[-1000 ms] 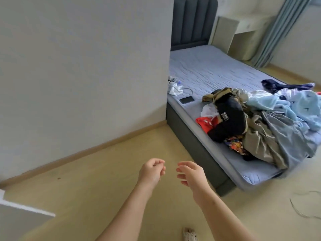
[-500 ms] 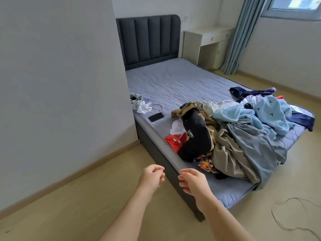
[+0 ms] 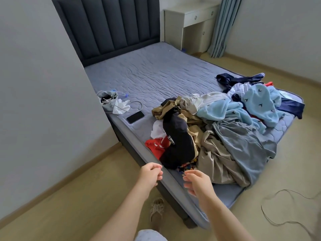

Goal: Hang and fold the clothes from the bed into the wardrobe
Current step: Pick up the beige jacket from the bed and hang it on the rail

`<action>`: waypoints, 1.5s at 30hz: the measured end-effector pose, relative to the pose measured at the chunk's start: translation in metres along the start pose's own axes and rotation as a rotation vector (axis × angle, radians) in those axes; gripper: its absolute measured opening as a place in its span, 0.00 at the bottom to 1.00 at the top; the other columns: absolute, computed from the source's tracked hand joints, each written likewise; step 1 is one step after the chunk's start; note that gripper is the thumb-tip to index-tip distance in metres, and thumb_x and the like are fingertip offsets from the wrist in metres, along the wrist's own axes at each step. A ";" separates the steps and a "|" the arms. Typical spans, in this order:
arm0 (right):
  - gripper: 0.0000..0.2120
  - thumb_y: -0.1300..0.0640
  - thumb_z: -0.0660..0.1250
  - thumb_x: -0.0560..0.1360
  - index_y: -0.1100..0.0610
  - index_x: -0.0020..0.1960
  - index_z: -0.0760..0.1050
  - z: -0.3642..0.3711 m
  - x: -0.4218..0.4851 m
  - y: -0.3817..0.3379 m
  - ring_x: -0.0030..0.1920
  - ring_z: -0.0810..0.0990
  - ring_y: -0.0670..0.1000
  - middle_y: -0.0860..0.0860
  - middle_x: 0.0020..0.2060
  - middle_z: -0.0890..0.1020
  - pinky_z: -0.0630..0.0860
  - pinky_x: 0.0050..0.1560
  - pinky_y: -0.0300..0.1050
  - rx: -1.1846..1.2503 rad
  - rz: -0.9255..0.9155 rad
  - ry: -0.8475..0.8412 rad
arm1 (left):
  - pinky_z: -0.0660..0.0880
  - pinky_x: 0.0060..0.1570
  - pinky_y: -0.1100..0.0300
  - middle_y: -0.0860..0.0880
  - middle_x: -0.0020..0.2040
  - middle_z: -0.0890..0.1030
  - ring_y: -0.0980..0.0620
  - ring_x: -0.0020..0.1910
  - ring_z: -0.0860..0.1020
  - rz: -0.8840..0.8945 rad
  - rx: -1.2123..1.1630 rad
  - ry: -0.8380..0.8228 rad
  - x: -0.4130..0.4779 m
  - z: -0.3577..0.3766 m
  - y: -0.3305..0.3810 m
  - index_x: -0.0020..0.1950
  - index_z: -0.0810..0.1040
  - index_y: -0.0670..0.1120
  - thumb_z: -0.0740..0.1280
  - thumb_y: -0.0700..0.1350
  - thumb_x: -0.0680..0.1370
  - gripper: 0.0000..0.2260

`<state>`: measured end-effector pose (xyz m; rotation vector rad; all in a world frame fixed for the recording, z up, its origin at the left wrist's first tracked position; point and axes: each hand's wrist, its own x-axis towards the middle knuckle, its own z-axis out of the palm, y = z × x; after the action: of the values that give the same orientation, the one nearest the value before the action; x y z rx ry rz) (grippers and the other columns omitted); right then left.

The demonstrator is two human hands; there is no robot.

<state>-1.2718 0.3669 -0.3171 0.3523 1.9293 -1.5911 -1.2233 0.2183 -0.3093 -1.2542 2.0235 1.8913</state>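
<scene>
Black garment (image 3: 177,140) tops the pile nearest me, so my left hand (image 3: 150,173), loosely curled, and right hand (image 3: 197,182), fingers spread, reach empty.

Grey-blue quilted bed (image 3: 156,75), light-blue bird-print fleece (image 3: 260,100), black garment (image 3: 177,141)

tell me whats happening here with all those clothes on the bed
A person stands at the side of the grey quilted bed, both bare hands reaching toward a jumbled pile of clothes. The left hand and the right hand are empty, fingers loosely curled, just short of the black garment at the pile's near edge. Nothing is picked up yet. A black phone lies beside the pile.
</scene>
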 end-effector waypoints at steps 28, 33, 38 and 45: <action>0.09 0.62 0.60 0.76 0.54 0.50 0.78 -0.032 0.229 -0.032 0.42 0.78 0.48 0.52 0.44 0.80 0.73 0.35 0.38 0.111 0.306 0.261 | 0.58 0.69 0.47 0.46 0.77 0.48 0.42 0.74 0.55 -0.519 0.157 0.068 0.299 0.165 0.105 0.76 0.39 0.51 0.71 0.52 0.73 0.46; 0.10 0.63 0.60 0.75 0.52 0.45 0.78 -0.067 0.234 -0.027 0.37 0.75 0.49 0.51 0.38 0.78 0.71 0.36 0.39 0.059 0.294 0.134 | 0.68 0.65 0.48 0.42 0.71 0.65 0.39 0.66 0.68 -0.475 0.061 0.244 0.304 0.156 0.078 0.76 0.56 0.49 0.63 0.35 0.77 0.30; 0.09 0.63 0.61 0.74 0.53 0.45 0.78 -0.114 0.217 -0.039 0.36 0.73 0.51 0.51 0.31 0.76 0.68 0.36 0.43 -0.019 0.243 0.066 | 0.72 0.58 0.50 0.41 0.63 0.75 0.40 0.60 0.73 -0.291 0.035 0.240 0.244 0.164 0.075 0.69 0.68 0.42 0.66 0.35 0.75 0.23; 0.10 0.62 0.63 0.75 0.56 0.55 0.77 -0.150 0.186 -0.075 0.35 0.74 0.48 0.51 0.36 0.77 0.68 0.35 0.39 -0.053 0.123 -0.016 | 0.71 0.51 0.54 0.43 0.56 0.78 0.44 0.54 0.74 -0.024 0.083 0.188 0.160 0.144 0.115 0.60 0.74 0.40 0.67 0.38 0.75 0.14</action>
<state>-1.5006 0.4605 -0.3551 0.4268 1.8955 -1.4571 -1.4625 0.2529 -0.3434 -1.4769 2.1406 1.7183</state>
